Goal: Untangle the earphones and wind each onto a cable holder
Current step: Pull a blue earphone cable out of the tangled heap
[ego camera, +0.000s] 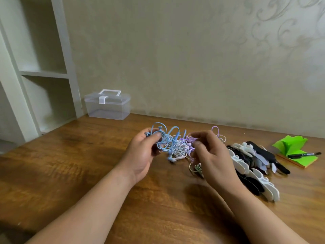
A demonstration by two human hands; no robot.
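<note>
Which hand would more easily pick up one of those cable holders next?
Probably the right hand: the pile of cable holders lies just beside it, though it pinches the purple cable. The left hand grips the blue cable, farther away.

My earphones [175, 147] are one knot of blue, white and purple cables. The blue loops are gripped in my left hand [142, 155], the purple ones pinched in my right hand [211, 155]. Just right of this knot, flat white and black cable holders [240, 163] lie overlapped.
</note>
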